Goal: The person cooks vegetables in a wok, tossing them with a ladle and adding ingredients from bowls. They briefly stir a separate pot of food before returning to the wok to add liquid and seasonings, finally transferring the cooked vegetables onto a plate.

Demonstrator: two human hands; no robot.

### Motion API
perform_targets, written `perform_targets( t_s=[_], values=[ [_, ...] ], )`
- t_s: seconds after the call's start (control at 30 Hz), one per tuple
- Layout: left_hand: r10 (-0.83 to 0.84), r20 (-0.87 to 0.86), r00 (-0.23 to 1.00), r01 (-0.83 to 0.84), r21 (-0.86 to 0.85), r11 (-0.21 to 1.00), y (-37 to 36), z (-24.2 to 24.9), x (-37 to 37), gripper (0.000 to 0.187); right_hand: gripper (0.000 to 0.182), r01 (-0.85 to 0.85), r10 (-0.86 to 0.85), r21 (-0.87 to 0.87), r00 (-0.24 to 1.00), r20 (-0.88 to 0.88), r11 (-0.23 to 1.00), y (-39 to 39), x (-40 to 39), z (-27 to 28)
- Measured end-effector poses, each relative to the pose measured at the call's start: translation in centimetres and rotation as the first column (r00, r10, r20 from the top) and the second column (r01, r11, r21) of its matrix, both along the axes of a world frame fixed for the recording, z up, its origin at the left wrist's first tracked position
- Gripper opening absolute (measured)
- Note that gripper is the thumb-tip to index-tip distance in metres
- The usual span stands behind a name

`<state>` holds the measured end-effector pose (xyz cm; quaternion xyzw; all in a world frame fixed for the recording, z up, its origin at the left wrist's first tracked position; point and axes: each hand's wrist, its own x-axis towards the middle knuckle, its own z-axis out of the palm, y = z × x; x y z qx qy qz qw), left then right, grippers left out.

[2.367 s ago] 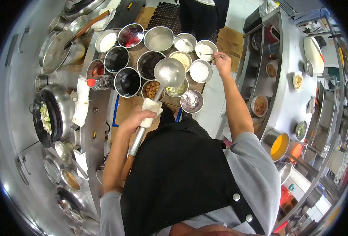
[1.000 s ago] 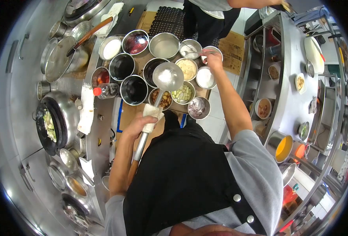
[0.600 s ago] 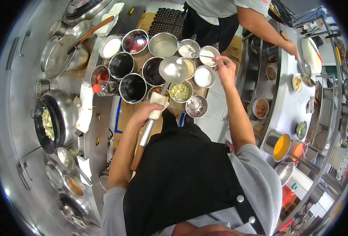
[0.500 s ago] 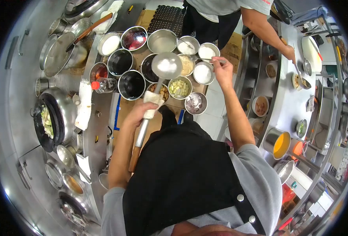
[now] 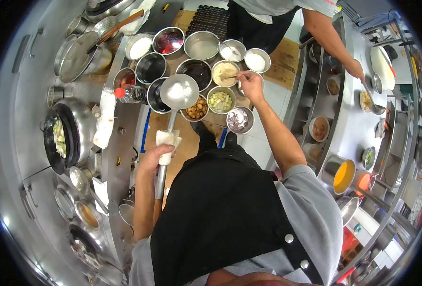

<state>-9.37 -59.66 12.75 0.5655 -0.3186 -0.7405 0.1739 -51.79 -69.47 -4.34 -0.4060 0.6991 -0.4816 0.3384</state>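
Note:
My left hand (image 5: 157,159) is wrapped round the cloth-covered handle of a ladle (image 5: 180,91), whose bowl carries white powder. The ladle bowl hangs over the metal containers, partly hiding one with dark liquid (image 5: 157,97). My right hand (image 5: 250,86) pinches a small spoon (image 5: 228,76) at a container of beige powder (image 5: 223,69). Behind that hand, a further container is mostly hidden. Close by stand containers of chopped pale green pieces (image 5: 220,100), sliced onion (image 5: 240,120), brown chunks (image 5: 196,108) and white powder (image 5: 255,62).
A wok with greens (image 5: 59,138) sits on the left. A red-capped bottle (image 5: 132,94) stands beside the containers. At the upper right, a co-worker's hand (image 5: 355,69) holds a ladle over the side counter. A pot of orange liquid (image 5: 343,176) is on the right.
The ladle and my left hand have moved left and slightly down. My right hand has shifted left from the white powder containers to the beige powder. The camera view has shifted slightly.

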Motion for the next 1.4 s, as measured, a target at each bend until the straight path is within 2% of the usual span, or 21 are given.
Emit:
perform_targets(
  t_s=[0.13,0.17,0.27,0.4,0.53,0.63,0.73,0.83,0.9,0.93,0.97,1.07,1.17,1.27,1.4],
  values=[
    [-0.025,-0.018,1.0,0.025,-0.008,1.0,0.9,-0.2,-0.6,0.026,0.022,0.021,-0.041,0.08,0.967,0.252,0.997,1.0,-0.6,1.7],
    [-0.034,0.0,0.999,0.034,0.007,0.999,1.0,0.0,-0.9,0.026,0.021,0.051,-0.077,0.111,0.967,0.243,0.993,1.1,-0.9,2.3],
    [-0.07,0.026,0.997,0.068,0.04,0.997,1.0,0.3,-1.4,0.026,0.02,0.111,-0.16,0.148,0.908,0.386,0.983,1.8,-1.8,4.3],
    [-0.128,-0.019,0.992,0.128,0.022,0.992,0.5,-1.7,-2.5,0.026,0.019,0.129,-0.171,0.116,0.844,0.509,0.985,3.4,-2.5,8.3],
    [-0.184,0.023,0.983,0.184,-0.009,0.983,-0.5,-1.7,-5.1,0.027,0.02,0.077,-0.069,0.01,0.806,0.588,0.997,5.1,-2.4,12.5],
    [-0.218,-0.057,0.974,0.215,-0.048,0.975,-1.2,-2.7,-6.5,0.028,0.02,0.064,-0.023,-0.14,0.96,0.278,0.988,5.6,-2.3,12.9],
    [-0.217,-0.052,0.975,0.215,-0.047,0.975,-0.9,-1.4,-7.1,0.028,0.019,0.137,-0.116,-0.119,0.978,0.175,0.983,5.6,-4.3,10.9],
    [-0.239,-0.036,0.97,0.239,-0.011,0.971,0.2,-2.6,-5.3,0.029,0.018,0.214,-0.214,-0.051,0.977,-0.001,0.976,6.8,-6.2,7.9],
    [-0.188,-0.059,0.98,0.188,-0.003,0.982,1.3,-1.7,-5.2,0.03,0.018,0.203,-0.205,-0.047,0.978,-0.027,0.978,7.4,-7.1,4.8],
    [-0.158,-0.069,0.985,0.159,0.001,0.987,1.7,-1.0,-5.0,0.03,0.018,0.195,-0.196,-0.046,0.98,-0.038,0.98,7.8,-7.5,3.4],
    [-0.16,-0.071,0.985,0.164,0.053,0.985,1.9,-0.5,-4.8,0.03,0.021,0.2,-0.199,0.046,0.979,-0.039,0.979,7.9,-7.4,2.8],
    [-0.162,-0.07,0.984,0.165,0.031,0.986,2.7,-0.4,-4.7,0.029,0.022,0.197,-0.201,0.062,0.978,0.06,0.978,7.8,-7.0,1.0],
    [-0.167,-0.064,0.984,0.17,0.043,0.985,2.9,0.1,-5.2,0.03,0.022,0.188,-0.189,0.035,0.982,0.003,0.982,6.9,-7.2,-2.0],
    [-0.158,-0.026,0.987,0.159,0.036,0.987,3.1,0.4,-6.4,0.027,0.023,0.163,-0.167,0.054,0.984,0.059,0.985,6.8,-6.8,-2.4],
    [-0.216,-0.029,0.976,0.217,0.015,0.976,3.0,-1.1,-6.7,0.024,0.021,0.185,-0.203,0.094,0.941,0.27,0.978,8.0,-7.2,-0.7]
  ],
)
